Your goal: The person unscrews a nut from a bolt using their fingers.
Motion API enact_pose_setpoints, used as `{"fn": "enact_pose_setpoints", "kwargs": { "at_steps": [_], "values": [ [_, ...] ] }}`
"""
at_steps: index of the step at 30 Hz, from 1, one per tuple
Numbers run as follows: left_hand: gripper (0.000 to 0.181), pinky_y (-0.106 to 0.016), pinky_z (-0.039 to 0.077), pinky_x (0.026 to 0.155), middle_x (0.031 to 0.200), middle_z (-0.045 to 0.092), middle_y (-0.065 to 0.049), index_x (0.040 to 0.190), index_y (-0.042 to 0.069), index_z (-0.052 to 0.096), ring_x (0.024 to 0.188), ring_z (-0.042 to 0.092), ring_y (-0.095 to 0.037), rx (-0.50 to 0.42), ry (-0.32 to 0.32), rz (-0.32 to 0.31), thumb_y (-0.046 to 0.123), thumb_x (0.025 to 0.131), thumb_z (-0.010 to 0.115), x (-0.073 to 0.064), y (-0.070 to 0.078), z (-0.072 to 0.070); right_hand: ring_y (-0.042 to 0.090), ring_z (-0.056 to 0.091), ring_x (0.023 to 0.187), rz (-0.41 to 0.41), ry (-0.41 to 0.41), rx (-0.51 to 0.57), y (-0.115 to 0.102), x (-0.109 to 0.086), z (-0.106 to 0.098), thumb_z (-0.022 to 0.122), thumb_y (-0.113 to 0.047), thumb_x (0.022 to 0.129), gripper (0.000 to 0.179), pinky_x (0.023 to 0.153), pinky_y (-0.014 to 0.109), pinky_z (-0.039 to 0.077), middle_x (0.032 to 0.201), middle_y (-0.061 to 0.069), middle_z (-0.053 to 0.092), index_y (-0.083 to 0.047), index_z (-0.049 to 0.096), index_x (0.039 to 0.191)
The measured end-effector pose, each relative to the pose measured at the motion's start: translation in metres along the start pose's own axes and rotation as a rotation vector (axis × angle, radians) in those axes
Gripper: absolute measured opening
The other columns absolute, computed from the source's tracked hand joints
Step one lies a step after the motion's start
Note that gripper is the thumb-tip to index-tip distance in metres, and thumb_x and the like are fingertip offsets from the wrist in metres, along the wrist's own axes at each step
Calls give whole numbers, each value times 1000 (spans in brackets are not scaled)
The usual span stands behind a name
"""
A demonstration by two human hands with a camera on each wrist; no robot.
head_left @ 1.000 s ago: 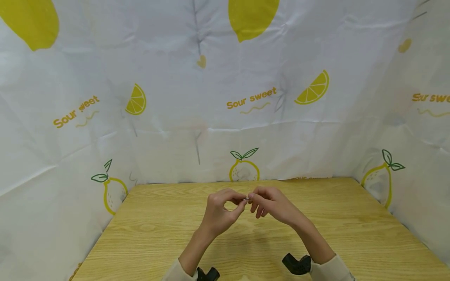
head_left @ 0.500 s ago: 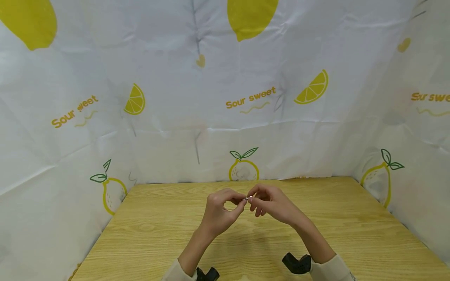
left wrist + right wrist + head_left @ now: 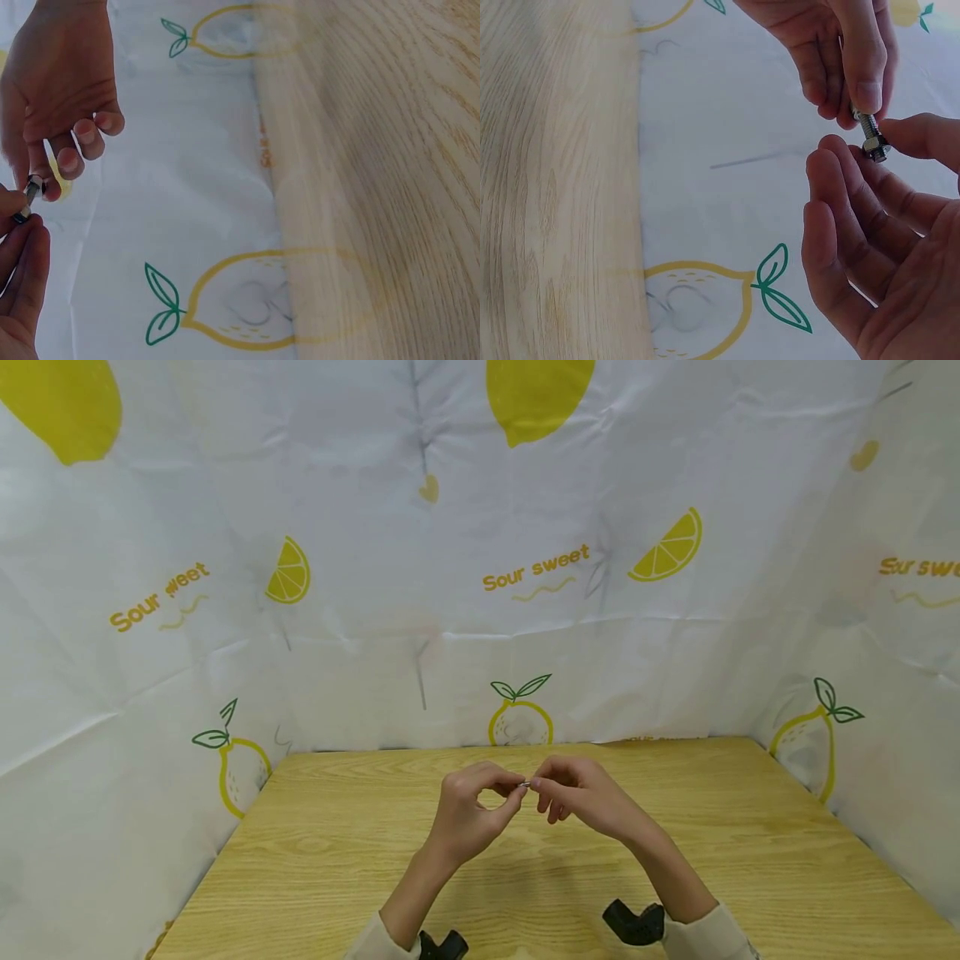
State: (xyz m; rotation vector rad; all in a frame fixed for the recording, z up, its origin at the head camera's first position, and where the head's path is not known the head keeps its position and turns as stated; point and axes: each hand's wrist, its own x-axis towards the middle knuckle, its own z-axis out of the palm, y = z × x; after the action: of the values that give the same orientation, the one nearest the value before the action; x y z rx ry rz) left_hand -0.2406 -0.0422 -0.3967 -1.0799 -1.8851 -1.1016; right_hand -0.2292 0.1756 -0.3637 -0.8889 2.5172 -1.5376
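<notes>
A small silvery metal bolt [image 3: 867, 121] is held up above the table between the two hands. My left hand [image 3: 472, 814] pinches it at its head end between thumb and fingertips, which hide the head. Threads show along the shank. Near the free end sits a hex nut [image 3: 874, 145], with a little of the bolt's tip showing past it. My right hand [image 3: 588, 799] has thumb and index finger at the nut from opposite sides, pinching it. The right hand's other fingers hang loosely bent, best seen in the left wrist view.
Below the hands lies a wooden table [image 3: 337, 860]. A white curtain [image 3: 360, 568] with lemon prints stands along its back and both sides. Black wrist devices [image 3: 633, 923] sit at the cuffs of the light sleeves [image 3: 705, 935].
The right thumb and index finger have shifted slightly around the nut, parting a little and coming together again. My left hand stays in place with its pinch on the bolt.
</notes>
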Motion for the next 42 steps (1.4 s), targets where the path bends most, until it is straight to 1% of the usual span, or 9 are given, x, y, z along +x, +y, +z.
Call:
{"fn": "enact_pose_setpoints", "kwargs": {
  "at_steps": [5, 7, 12, 20, 31, 34, 37, 40, 42],
  "values": [
    [8, -16, 59, 70, 84, 77, -2, 92, 8, 79, 73, 73, -9, 0, -3, -17, 2, 87, 79, 0, 2, -1, 17, 69, 67, -5, 15, 0, -2, -1, 0, 59, -22, 106, 22, 64, 34, 60, 84, 10, 70, -1, 67, 110],
    [8, -19, 60, 69, 84, 77, -2, 92, 8, 79, 73, 73, -9, -3, -2, -17, 2, 88, 79, 0, 2, -1, 16, 68, 67, -6, 22, -4, -3, -2, 0, 60, -21, 105, 22, 64, 33, 60, 83, 7, 70, 0, 67, 110],
    [7, -25, 62, 67, 84, 77, -3, 93, 8, 79, 73, 73, -9, -14, -5, -26, 2, 88, 79, -1, 2, 0, 16, 69, 67, -17, 36, 11, -3, -2, 1, 63, -15, 103, 17, 64, 32, 60, 82, 6, 71, 1, 66, 109],
    [7, -16, 59, 70, 85, 77, -2, 93, 8, 79, 73, 73, -8, -12, -7, -27, 3, 88, 79, -1, 2, 0, 13, 68, 67, -41, 42, 14, -2, -2, 1, 65, -10, 101, 15, 65, 32, 61, 83, 11, 72, 2, 63, 110],
    [7, -16, 59, 70, 84, 77, -2, 92, 8, 80, 73, 73, -8, -17, -7, -10, 2, 88, 79, 1, 2, -1, 11, 68, 67, -63, 43, -9, 1, -2, 1, 67, -6, 98, 19, 65, 31, 61, 83, 11, 71, 3, 60, 113],
    [7, -17, 59, 70, 83, 77, -2, 92, 8, 80, 73, 73, -8, -15, -5, 1, 2, 88, 78, 1, 1, 0, 12, 69, 65, -50, 25, 4, 0, -1, 1, 67, -9, 99, 24, 64, 32, 61, 83, 9, 71, 4, 58, 117],
    [8, -16, 59, 70, 82, 77, -2, 91, 9, 79, 72, 72, -8, -8, 2, 23, 2, 88, 78, 0, 0, 1, 16, 70, 65, -26, 10, 13, -1, 0, 0, 64, -17, 103, 27, 64, 35, 62, 83, 9, 72, 2, 58, 120],
    [8, -14, 58, 70, 82, 77, -2, 91, 8, 79, 72, 72, -8, -6, 8, 39, 1, 87, 79, 0, -1, 1, 22, 71, 67, -3, 1, 6, -1, 0, 0, 55, -26, 108, 27, 66, 38, 62, 85, 11, 72, -1, 62, 115],
    [9, -15, 59, 70, 82, 77, -2, 91, 8, 79, 72, 72, -8, -8, 9, 39, 0, 87, 78, 0, -1, 2, 25, 72, 68, -1, -9, -3, -1, 0, 0, 48, -28, 111, 32, 66, 40, 63, 86, 14, 72, -1, 65, 110]
  ]
}}
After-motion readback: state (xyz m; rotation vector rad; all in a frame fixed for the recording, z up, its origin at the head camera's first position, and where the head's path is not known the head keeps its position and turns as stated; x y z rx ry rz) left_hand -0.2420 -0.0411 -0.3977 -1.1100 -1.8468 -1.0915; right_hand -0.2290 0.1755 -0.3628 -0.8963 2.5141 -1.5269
